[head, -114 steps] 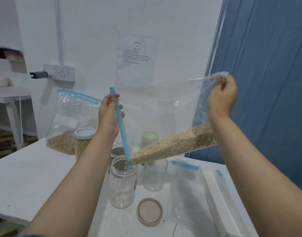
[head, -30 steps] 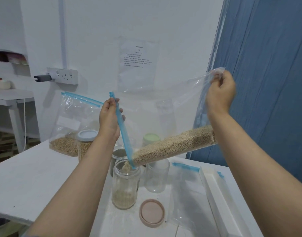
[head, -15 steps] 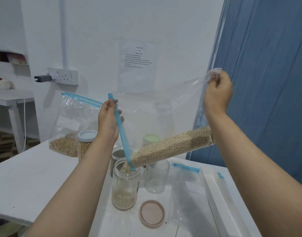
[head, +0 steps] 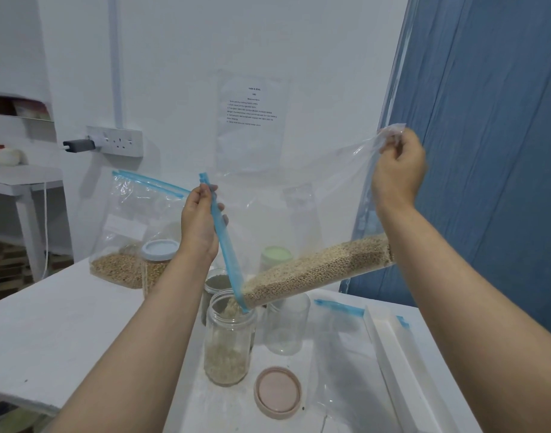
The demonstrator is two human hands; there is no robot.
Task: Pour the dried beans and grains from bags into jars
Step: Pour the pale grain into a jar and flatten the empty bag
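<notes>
We hold the zip bag point(head: 299, 214) stretched between both hands, and what matters is its slope: the band of pale grains point(head: 318, 268) runs from high at the right of the frame down to the lower centre, where the bag's open corner dips into the mouth of the open jar point(head: 229, 342). Our right hand point(head: 397, 170), in the upper right, pinches the bag's bottom corner with curled fingers and sits higher. Our left hand point(head: 201, 220), mid-frame, grips the blue zip strip point(head: 224, 242) directly above the jar. The jar stands on the desk point(head: 65, 339), part-filled, its lid point(head: 277, 392) lying beside it. We judge that raising the right hand further would send more grain toward the jar.
</notes>
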